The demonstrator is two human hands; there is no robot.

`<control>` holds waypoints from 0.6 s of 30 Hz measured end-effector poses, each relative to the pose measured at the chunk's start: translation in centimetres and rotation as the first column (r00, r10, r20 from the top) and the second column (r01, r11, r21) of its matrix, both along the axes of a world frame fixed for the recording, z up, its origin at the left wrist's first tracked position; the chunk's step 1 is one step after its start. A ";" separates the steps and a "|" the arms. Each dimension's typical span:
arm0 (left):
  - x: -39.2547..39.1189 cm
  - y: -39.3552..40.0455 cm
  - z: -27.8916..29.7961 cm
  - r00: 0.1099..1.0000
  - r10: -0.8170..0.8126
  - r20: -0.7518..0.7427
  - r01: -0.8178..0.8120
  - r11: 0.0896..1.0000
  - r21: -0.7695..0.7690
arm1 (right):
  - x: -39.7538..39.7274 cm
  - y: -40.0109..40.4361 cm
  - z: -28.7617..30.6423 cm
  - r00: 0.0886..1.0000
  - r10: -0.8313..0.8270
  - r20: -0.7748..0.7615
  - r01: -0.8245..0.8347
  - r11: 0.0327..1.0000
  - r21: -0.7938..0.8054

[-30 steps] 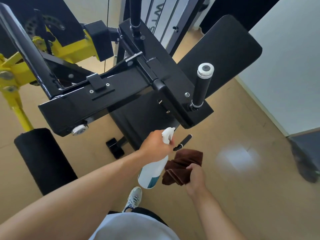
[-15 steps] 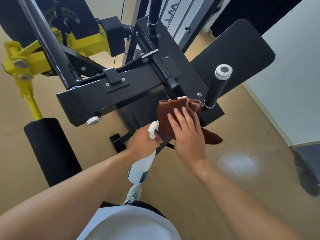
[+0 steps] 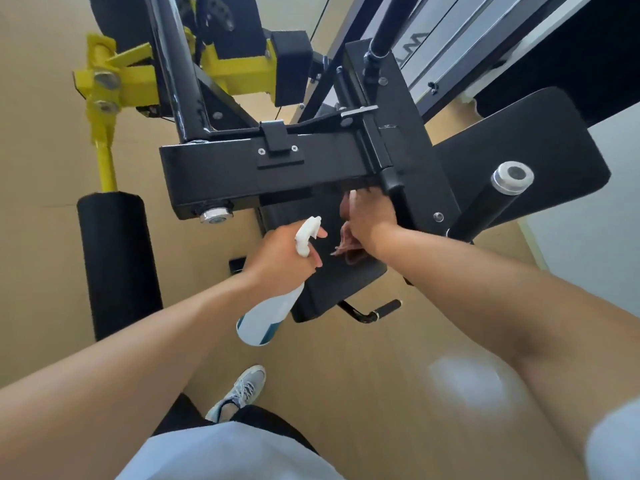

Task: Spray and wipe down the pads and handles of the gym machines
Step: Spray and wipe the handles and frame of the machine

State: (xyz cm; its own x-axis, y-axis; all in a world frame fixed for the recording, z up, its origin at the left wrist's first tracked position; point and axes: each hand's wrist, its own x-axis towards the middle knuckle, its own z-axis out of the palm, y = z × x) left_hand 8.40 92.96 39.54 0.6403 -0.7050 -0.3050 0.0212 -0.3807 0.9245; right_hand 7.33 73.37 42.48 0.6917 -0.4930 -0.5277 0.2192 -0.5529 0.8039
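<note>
The right hand (image 3: 369, 216) presses a brown cloth (image 3: 348, 245) against the seat pad (image 3: 332, 282) of the black machine, up under the frame beam (image 3: 263, 174). Its grip is a flat press rather than a fist: the fingers reach forward into the shadow under the beam, and only a loose fold of cloth shows near the wrist, so how the fingertips lie cannot be told. The left hand (image 3: 282, 258) has its grip wrapped round the neck of a spray bottle (image 3: 270, 313), one finger forward by the white trigger head, the bottle hanging down and to the left, nozzle pointing right toward the pad.

By my judgement the task is in its wiping step on this one pad. Whether the pad is already wet cannot be seen. Still to do, as far as shows: the upright handle (image 3: 491, 206) at right with its silver cap, the large back pad (image 3: 526, 161) far right, the foam roller (image 3: 117, 265) at left, and the small crank handle (image 3: 384, 310) below the seat.

Both arms reach forward from the near edge. The right forearm runs in from the lower right, wrist bent down onto the pad; the left forearm comes from the lower left, held lower and just beside the pad.
</note>
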 end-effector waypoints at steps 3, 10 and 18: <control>-0.4 -0.2 -0.3 0.999 0.039 -0.020 -0.039 0.999 0.016 | -1.2 0.1 -0.2 0.995 0.093 -0.035 -0.094 0.995 -0.024; -2.6 -0.6 -0.9 0.991 0.105 -0.081 -0.106 0.994 -0.003 | -10.1 2.7 4.1 0.866 0.185 -0.464 -0.248 0.966 -0.078; -3.9 -1.1 0.9 0.990 0.127 -0.062 -0.128 0.992 -0.007 | -1.6 -0.8 -0.3 0.988 0.132 -0.075 -0.133 0.991 -0.003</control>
State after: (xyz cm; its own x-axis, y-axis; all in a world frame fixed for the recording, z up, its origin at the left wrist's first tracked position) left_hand 4.46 91.86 40.49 0.7055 -0.6224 -0.3388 0.1255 -0.3608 0.9242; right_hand 5.74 72.55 42.17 0.7098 -0.4041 -0.5770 0.3497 -0.5089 0.7866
